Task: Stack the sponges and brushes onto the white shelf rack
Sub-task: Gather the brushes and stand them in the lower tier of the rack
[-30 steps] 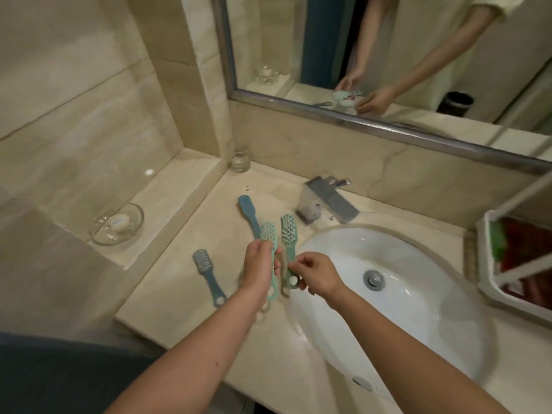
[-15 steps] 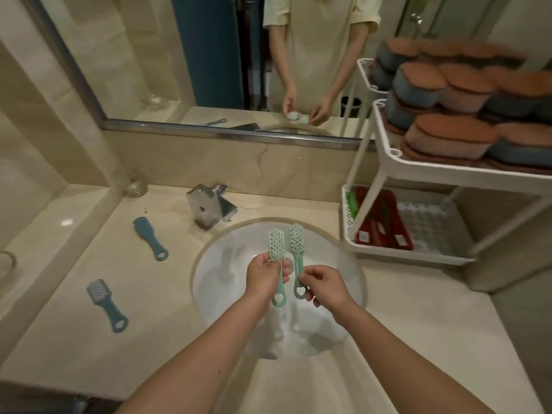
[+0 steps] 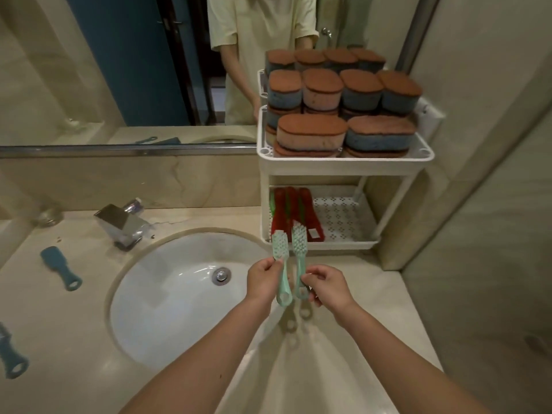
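Shelf rack (image 3: 343, 168) stands on marble counter (image 3: 74, 324) beside sink (image 3: 167, 297).

glossy basin (image 3: 167, 294), plastic brushes (image 3: 280, 249)

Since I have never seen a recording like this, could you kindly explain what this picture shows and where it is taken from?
There is no machine here: a person wears a camera on the head, so you look down along their own arms. The left hand holds a green brush by its handle. The right hand pinches a second green brush beside it, near the edge of the sink. To the right stands the white rack. Sponges fill its upper shelf, and red brushes lie on the lower one. A blue brush and another blue brush lie on the counter, left of the tap. The mirror behind reflects the person.
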The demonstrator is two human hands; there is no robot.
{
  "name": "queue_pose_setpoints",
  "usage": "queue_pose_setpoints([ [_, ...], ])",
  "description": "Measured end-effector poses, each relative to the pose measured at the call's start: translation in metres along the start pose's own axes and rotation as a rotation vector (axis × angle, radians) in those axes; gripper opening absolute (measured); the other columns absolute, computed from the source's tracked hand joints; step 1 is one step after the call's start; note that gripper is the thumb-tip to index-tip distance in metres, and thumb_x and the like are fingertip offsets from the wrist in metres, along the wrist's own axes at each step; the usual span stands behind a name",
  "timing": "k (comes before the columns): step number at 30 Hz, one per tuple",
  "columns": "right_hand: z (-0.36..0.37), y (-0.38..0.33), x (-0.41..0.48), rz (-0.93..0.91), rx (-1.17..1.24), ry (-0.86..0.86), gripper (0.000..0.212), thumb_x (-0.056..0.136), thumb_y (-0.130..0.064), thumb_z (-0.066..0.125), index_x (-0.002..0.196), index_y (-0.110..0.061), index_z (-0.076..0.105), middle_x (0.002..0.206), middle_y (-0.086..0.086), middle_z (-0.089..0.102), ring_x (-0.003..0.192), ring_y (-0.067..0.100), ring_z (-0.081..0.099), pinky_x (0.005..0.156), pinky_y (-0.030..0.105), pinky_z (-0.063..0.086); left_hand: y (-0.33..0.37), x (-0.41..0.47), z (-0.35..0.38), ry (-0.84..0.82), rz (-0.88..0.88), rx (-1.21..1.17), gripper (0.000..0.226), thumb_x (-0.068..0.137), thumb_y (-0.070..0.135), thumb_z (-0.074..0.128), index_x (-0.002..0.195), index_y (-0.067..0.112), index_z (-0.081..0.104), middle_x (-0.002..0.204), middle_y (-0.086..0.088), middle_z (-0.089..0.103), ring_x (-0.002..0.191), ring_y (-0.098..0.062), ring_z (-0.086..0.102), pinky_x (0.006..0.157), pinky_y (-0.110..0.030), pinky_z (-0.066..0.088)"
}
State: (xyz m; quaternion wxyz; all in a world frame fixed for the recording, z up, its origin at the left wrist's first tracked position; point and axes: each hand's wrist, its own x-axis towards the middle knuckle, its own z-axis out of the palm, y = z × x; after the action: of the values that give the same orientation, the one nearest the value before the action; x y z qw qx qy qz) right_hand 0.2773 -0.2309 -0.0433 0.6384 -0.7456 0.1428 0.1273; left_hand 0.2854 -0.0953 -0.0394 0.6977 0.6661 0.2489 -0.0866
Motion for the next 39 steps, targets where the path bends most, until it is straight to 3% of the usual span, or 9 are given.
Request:
queue_pose_setpoints([
  [8,-0.052,0.0,0.013,0.012,0.033,0.048,0.01,0.091,-0.001,0.06,0.091,-0.007,0.068,0.063,0.008,0.062,0.041,0.014,0.045,0.036,0.021,0.035,0.01,0.005,0.055,-0.059,0.042,0.088,0.021,0.093,0.005,0.047,0.093,0.005,0.068,0.079,-0.01,0.06,0.072,-0.022,0.051,0.069,-0.032,0.043],
  [12,-0.067,-0.007,0.029,0.008,0.016,0.082,0.013,0.09,-0.001,0.06,0.093,-0.009,0.069,0.067,0.008,0.064,0.041,0.013,0.046,0.037,0.022,0.036,0.023,0.014,0.072,-0.096,0.068,0.087,0.034,0.094,0.002,0.046,0.118,0.016,0.066,0.103,-0.006,0.071,0.096,-0.026,0.066,0.092,-0.041,0.053],
  [16,-0.078,-0.02,0.053,0.01,-0.009,0.112,0.011,0.09,-0.002,0.059,0.095,-0.008,0.067,0.066,0.009,0.06,0.044,0.014,0.045,0.039,0.023,0.035,0.044,0.033,0.088,-0.065,0.075,0.084,0.037,0.091,0.001,0.052,0.125,0.013,0.058,0.111,-0.01,0.067,0.101,-0.027,0.065,0.095,-0.042,0.052],
  [21,-0.089,-0.037,0.094,0.035,-0.097,0.104,0.011,0.089,-0.004,0.059,0.091,-0.013,0.064,0.042,-0.003,0.052,0.038,0.013,0.042,0.04,0.026,0.033,0.067,0.071,0.107,-0.001,0.102,0.21,0.028,0.088,0.004,0.061,0.115,0.009,0.057,0.113,-0.012,0.063,0.101,-0.026,0.061,0.09,-0.037,0.053],
  [24,-0.093,-0.042,0.117,0.081,-0.194,0.111,0.016,0.087,-0.003,0.06,0.091,-0.017,0.067,0.044,-0.002,0.054,0.036,0.011,0.048,0.037,0.021,0.036,0.074,0.095,0.117,-0.018,0.097,0.301,0.011,0.089,0.009,0.062,0.099,0.015,0.061,0.106,-0.005,0.063,0.103,-0.026,0.061,0.091,-0.036,0.053],
  [27,-0.095,-0.046,0.137,0.089,-0.248,0.077,0.016,0.089,-0.004,0.058,0.095,-0.015,0.069,0.048,-0.006,0.055,0.04,0.007,0.051,0.04,0.021,0.039,0.076,0.113,0.126,-0.014,0.09,0.408,0.003,0.091,0.017,0.062,0.093,0.015,0.064,0.1,-0.003,0.066,0.09,-0.024,0.064,0.067,-0.029,0.056],
  [31,-0.093,-0.048,0.16,0.091,-0.386,0.059,0.023,0.094,-0.004,0.049,0.104,-0.009,0.07,0.073,0.004,0.061,0.066,0.018,0.055,0.053,0.025,0.043,0.076,0.128,0.133,-0.044,0.1,0.531,0.015,0.091,0.011,0.061,0.077,0.01,0.065,0.07,-0.006,0.063,0.053,-0.016,0.055,0.037,-0.019,0.04],
  [34,-0.091,-0.047,0.173,0.115,-0.476,0.075,0.026,0.096,-0.006,0.046,0.108,-0.008,0.068,0.097,0.014,0.069,0.088,0.028,0.066,0.076,0.037,0.058,0.077,0.135,0.14,-0.053,0.064,0.616,0.012,0.086,0.003,0.063,0.075,0.005,0.067,0.062,-0.008,0.062,0.053,-0.02,0.057,0.052,-0.027,0.049],
  [39,-0.092,-0.04,0.186,0.097,-0.605,0.06,0.026,0.098,-0.012,0.044,0.11,-0.01,0.067,0.109,0.014,0.068,0.097,0.03,0.065,0.088,0.042,0.055,0.08,0.14,0.146,-0.08,0.081,0.721,0.022,0.081,-0.001,0.065,0.064,0.013,0.06,0.079,-0.014,0.071,0.086,-0.03,0.07,0.083,-0.043,0.058],
])
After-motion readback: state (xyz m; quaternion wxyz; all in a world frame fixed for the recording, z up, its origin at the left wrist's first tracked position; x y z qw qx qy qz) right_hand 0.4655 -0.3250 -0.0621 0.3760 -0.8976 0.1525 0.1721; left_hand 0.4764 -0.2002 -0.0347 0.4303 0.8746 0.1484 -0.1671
